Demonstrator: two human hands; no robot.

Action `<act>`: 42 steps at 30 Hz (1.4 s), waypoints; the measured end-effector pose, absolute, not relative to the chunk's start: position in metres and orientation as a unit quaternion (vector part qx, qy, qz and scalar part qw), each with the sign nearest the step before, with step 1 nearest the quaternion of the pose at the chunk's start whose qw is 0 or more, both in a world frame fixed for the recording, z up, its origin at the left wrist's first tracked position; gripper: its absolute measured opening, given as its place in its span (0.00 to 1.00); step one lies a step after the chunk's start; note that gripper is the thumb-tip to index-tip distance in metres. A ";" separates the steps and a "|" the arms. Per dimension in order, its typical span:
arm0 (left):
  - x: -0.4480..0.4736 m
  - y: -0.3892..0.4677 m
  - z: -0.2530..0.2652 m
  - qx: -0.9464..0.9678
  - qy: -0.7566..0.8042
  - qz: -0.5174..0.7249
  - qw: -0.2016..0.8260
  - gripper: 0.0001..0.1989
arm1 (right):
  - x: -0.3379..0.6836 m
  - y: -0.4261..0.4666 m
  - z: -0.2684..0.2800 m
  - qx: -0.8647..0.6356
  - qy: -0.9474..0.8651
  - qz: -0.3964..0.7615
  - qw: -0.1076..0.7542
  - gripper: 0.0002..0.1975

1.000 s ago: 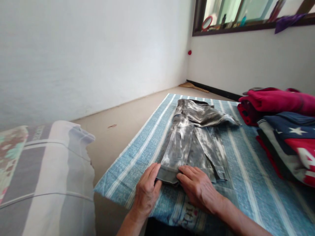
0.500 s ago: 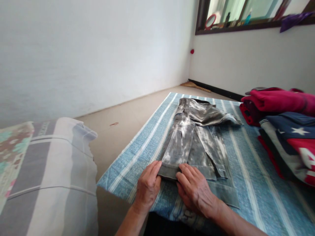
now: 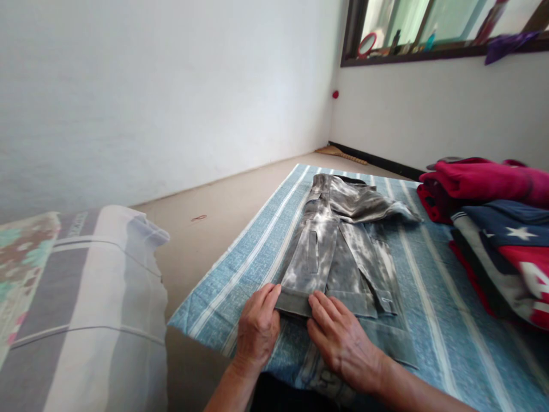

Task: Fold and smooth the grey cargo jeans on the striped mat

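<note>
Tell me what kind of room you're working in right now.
Most likely a room in a home, with laundry being handled on the floor. A blue striped cloth is spread over the bare floor, both hands rest on a grey denim garment, and folded clothes are stacked beside it.

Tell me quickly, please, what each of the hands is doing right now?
Left hand: open, fingers on the grey jacket's near hem.
Right hand: open, fingertips on the same hem.

Only one piece of writing shows: a large white capital letter, seemingly an "A", cut off by the picture's right edge, on the red field of the folded star-printed blanket (image 3: 510,252) at the right edge of the striped mat (image 3: 257,257). White stars stand above it.
</note>
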State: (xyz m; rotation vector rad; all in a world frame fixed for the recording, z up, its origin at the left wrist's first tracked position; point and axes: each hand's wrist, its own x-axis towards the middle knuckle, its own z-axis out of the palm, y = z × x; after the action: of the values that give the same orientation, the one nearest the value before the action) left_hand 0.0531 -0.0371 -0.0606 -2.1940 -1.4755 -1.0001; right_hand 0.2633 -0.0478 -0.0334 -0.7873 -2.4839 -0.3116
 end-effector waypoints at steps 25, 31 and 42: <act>0.039 -0.043 -0.047 -0.815 -0.502 -0.246 0.154 0.23 | 0.248 -0.044 -0.061 -0.230 -0.881 -0.178 0.373 0.18; 0.007 -0.032 -0.017 -0.864 -0.481 -0.147 0.006 0.27 | 0.242 -0.038 -0.076 -0.224 -0.864 -0.202 0.403 0.14; 0.144 0.114 0.017 -0.797 -0.591 -0.122 -0.021 0.21 | 0.222 -0.026 -0.103 -0.258 -0.802 -0.241 0.483 0.15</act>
State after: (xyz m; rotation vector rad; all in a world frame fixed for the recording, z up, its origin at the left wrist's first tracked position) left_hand 0.1436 0.1138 0.0165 -2.5381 -1.8826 -0.3875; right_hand 0.2223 -0.0264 -0.1030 -0.6276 -1.9532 -0.5875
